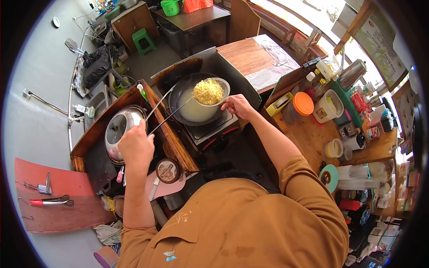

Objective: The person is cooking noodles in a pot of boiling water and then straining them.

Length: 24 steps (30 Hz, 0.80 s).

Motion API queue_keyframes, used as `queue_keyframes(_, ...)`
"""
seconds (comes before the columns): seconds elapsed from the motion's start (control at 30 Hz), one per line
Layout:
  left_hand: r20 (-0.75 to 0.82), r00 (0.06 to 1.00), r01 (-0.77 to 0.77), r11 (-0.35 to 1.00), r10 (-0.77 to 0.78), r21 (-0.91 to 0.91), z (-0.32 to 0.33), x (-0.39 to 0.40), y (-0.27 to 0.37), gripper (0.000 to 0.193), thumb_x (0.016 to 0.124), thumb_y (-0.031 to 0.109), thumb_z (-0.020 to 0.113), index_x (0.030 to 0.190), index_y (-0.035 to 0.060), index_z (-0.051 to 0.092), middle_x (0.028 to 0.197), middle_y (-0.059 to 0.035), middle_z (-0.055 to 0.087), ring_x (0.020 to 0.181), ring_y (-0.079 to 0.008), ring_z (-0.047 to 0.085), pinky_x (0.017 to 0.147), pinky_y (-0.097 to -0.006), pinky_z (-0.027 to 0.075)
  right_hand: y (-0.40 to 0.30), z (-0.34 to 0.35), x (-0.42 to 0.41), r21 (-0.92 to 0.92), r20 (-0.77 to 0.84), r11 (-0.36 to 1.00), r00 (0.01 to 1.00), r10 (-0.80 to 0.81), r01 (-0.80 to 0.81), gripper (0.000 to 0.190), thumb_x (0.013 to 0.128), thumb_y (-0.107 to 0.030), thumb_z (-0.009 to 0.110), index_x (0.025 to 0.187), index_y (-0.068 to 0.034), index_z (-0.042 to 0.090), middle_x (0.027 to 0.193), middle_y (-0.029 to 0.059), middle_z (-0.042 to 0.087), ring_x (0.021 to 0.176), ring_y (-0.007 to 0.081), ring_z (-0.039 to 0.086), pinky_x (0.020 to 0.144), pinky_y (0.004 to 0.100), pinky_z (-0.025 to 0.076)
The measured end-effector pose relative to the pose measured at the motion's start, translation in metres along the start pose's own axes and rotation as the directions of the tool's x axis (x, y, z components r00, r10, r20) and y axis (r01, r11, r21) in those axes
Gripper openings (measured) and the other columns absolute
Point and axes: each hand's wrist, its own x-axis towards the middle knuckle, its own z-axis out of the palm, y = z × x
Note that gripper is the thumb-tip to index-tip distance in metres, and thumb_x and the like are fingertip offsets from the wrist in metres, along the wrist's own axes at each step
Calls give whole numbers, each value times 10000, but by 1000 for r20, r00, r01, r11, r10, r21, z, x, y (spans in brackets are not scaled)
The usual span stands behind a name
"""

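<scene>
My right hand (238,106) grips the handle of a strainer (226,87) heaped with yellow noodles (207,91). The strainer is over the right side of a dark wok (178,83), above cloudy, pale liquid (197,114). In my left hand (136,142) is a pair of long metal tongs (161,102) with its arms spread. One tong tip is by the wok's left wall; the other reaches the strainer's left edge, and I cannot tell whether it touches. Under the wok is a gas stove (214,129).
A lidded pot (115,129) stands left of the wooden partition (174,147). Nearer me, a brown-lidded tub (168,171) and a knife (154,189) rest on a pink cutting board (177,189). Metal splash guards (234,75) surround the wok's back. An orange-lidded container (303,103) stands on the right counter (291,129).
</scene>
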Motion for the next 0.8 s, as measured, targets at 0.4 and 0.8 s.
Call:
queue_keyframes(0.4, -29, 999, 21, 981, -27, -195, 76, 28, 13, 260, 851, 270, 691, 1035, 88, 665, 802, -120, 694, 782, -342, 689, 677, -446, 550, -48, 6, -9, -24, 76, 998, 996, 56, -54, 223, 928, -104, 528, 792, 51, 613, 745, 205, 679, 440, 108, 434, 407, 239, 321)
queue_keyframes(0.8, -171, 872, -427, 884, 458, 193, 5, 54, 24, 230, 815, 191, 654, 1029, 105, 647, 757, -57, 636, 733, -253, 648, 632, -384, 503, -8, 2, -10, -27, 67, 996, 994, 85, -84, 226, 929, -116, 525, 835, 56, 638, 756, 183, 690, 450, 107, 439, 422, 245, 329)
